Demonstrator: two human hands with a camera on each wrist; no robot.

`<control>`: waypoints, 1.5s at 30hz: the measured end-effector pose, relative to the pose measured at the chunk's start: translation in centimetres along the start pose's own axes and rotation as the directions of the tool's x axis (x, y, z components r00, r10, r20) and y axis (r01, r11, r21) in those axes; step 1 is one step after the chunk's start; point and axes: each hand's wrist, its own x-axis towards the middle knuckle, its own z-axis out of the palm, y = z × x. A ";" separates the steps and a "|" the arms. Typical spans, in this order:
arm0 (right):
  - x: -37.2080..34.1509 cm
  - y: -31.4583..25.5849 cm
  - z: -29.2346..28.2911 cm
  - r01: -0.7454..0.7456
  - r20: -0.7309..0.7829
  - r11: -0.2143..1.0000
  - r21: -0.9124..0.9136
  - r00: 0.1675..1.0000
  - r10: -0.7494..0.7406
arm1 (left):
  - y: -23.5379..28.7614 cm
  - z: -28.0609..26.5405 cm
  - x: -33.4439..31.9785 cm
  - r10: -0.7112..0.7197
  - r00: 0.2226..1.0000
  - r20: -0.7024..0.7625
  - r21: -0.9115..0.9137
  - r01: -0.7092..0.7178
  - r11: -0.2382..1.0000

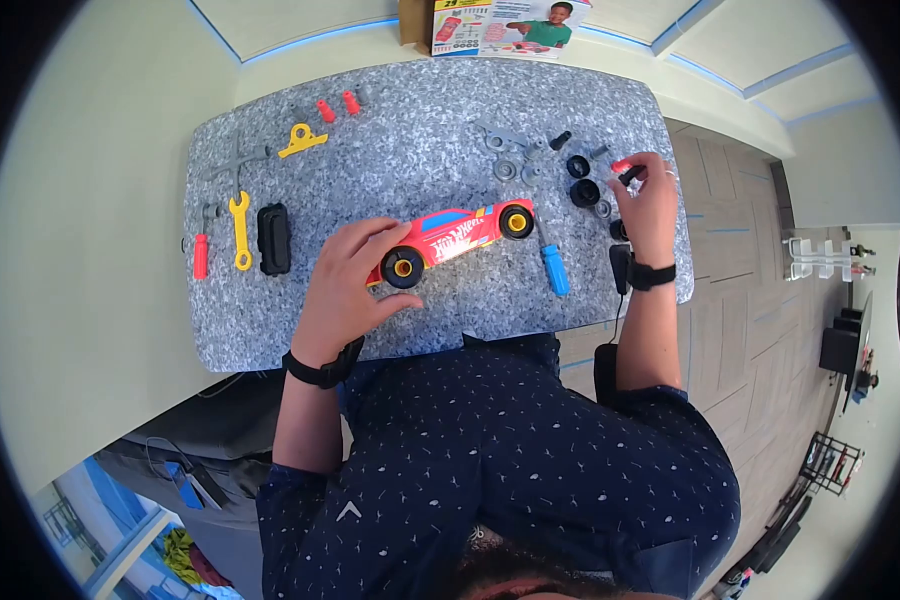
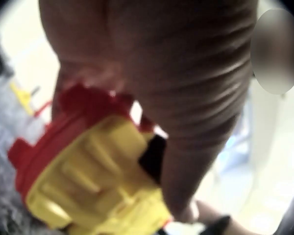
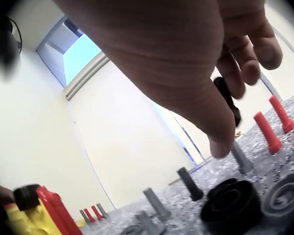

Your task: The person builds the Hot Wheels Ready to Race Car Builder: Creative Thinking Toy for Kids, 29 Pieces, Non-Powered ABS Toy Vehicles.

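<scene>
A red toy car (image 1: 455, 235) with black wheels lies across the middle of the table. My left hand (image 1: 353, 285) grips its left end, with fingers on top and the thumb near the front side. The left wrist view shows the car's yellow underside (image 2: 98, 176) below my left hand (image 2: 157, 73). At the table's right, my right hand (image 1: 652, 210) pinches a small black peg (image 1: 631, 176) between thumb and fingers. In the right wrist view my right hand (image 3: 186, 63) has this black peg (image 3: 227, 100) above grey and red pegs; the fingertips on its far side are partly hidden.
Black wheels (image 1: 584, 193), grey parts (image 1: 506, 170) and a blue screwdriver (image 1: 555, 270) lie between the car and my right hand. A yellow wrench (image 1: 240, 232), black tray-like part (image 1: 273, 240), yellow piece (image 1: 303, 141) and red pegs (image 1: 351, 102) are at the left. A printed box (image 1: 500, 28) stands behind.
</scene>
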 end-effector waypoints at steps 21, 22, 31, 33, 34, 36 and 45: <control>-6.8 -20.6 2.2 -0.243 0.547 0.577 0.780 0.712 -0.440 | 0.5 1.1 -1.4 -0.026 0.979 -0.202 -0.246 -0.025 0.969; -6.8 -20.2 1.7 -0.221 0.504 0.571 0.790 0.766 -0.400 | 0.3 1.1 -1.5 -0.034 0.980 -0.194 -0.252 -0.017 0.968; -8.0 -8.3 -0.9 -0.002 0.425 0.992 0.126 0.904 -0.052 | 0.0 0.6 -1.3 -0.023 0.977 -0.211 -0.254 -0.033 0.967; -9.5 -6.8 0.1 -0.052 0.494 0.998 0.038 0.869 0.026 | -0.1 0.5 -1.0 -0.014 0.976 -0.218 -0.260 -0.045 0.965; -10.2 -6.0 0.6 -0.064 0.494 0.997 0.051 0.869 0.030 | -0.1 0.4 -0.8 -0.007 0.975 -0.222 -0.261 -0.053 0.964; -10.8 -4.9 1.4 -0.081 0.496 0.993 0.084 0.868 0.029 | 0.2 0.2 -0.6 0.004 0.972 -0.234 -0.251 -0.064 0.966; -3.6 -14.9 -7.6 0.218 0.127 0.839 0.498 0.939 -0.319 | 2.6 -1.5 0.4 0.091 0.928 -0.361 -0.112 -0.140 0.984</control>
